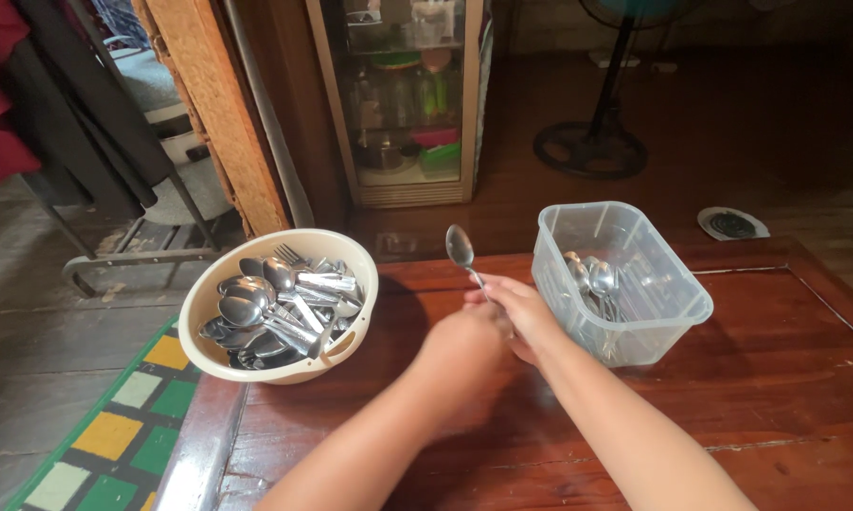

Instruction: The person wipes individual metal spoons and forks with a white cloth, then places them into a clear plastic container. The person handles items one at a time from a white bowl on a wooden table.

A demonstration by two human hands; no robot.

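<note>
Between the cream bowl (280,305) of cutlery at the table's (777,397) left edge and the clear tub (625,282), a spoon (464,254) was gripped upright by both hands, left hand (464,343) and right hand (521,317) touching; bare tabletop was left nearer.

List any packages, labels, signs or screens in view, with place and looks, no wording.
No labels, signs or screens can be made out.
Clear plastic tub: on the wooden table, right of the hands; rectangular, holds a few spoons.
Cream bowl: table's left edge; round, full of cutlery.
Glass-fronted cabinet: behind the table; its contents are blurred.
</note>
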